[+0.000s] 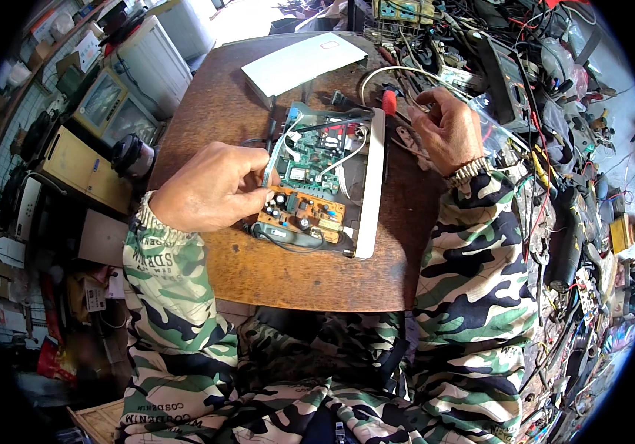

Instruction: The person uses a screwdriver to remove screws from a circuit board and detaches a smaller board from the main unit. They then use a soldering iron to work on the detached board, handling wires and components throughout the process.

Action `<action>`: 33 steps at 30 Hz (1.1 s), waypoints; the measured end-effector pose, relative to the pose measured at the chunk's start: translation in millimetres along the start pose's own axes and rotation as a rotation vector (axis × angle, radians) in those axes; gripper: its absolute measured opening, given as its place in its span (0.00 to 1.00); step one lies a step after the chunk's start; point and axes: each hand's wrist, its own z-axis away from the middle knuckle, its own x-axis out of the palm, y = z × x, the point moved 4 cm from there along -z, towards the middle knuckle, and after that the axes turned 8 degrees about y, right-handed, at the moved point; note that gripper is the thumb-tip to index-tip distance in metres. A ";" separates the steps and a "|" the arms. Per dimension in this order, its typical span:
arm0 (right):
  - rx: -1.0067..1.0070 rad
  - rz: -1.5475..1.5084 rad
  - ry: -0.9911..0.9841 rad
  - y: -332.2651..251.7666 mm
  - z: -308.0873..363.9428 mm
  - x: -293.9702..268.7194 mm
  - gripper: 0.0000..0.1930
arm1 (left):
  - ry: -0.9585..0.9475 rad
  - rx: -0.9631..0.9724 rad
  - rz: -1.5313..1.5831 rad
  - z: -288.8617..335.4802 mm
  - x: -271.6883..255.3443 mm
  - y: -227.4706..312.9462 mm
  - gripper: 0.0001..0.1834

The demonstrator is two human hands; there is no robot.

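Observation:
An opened electronic device (317,185) lies on the wooden table, with a green circuit board (310,159), an orange-brown power board (302,213) and a long white front panel (371,185) on its right side. My left hand (217,185) is closed on the device's left edge, thumb and fingers pinched beside the power board. To the right of the device my right hand (450,129) hovers with fingers curled and tips together; whatever they may hold is too small to make out. A red-handled tool (389,102) lies between that hand and the front panel.
A white cover (304,63) rests on the far part of the wooden table (280,285). Tangled cables, tools and a dark meter (506,85) crowd the right side. On the left stand cabinets (84,172) and a dark container (132,155).

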 end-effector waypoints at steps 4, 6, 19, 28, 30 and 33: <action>-0.021 -0.009 0.006 -0.7 0.6 -0.5 0.15 | -0.020 0.039 0.029 1.0 -3.1 0.6 0.11; -0.030 -0.017 0.005 -3.1 1.4 0.0 0.15 | 0.016 -0.031 0.097 1.5 -3.6 3.6 0.12; -0.097 -0.291 0.056 -15.5 6.5 1.2 0.10 | 0.379 0.033 0.590 1.6 -32.2 -32.9 0.11; 0.106 -0.879 -0.289 -49.2 27.4 16.8 0.25 | 0.502 -0.088 1.361 -17.9 0.1 -38.0 0.08; 0.062 -1.107 -0.317 -61.1 35.2 20.7 0.38 | 0.437 -0.119 1.410 -20.2 9.2 -39.3 0.10; -0.002 -1.108 -0.296 -78.2 35.6 20.1 0.40 | 0.356 -0.168 1.410 -19.8 15.5 -34.4 0.11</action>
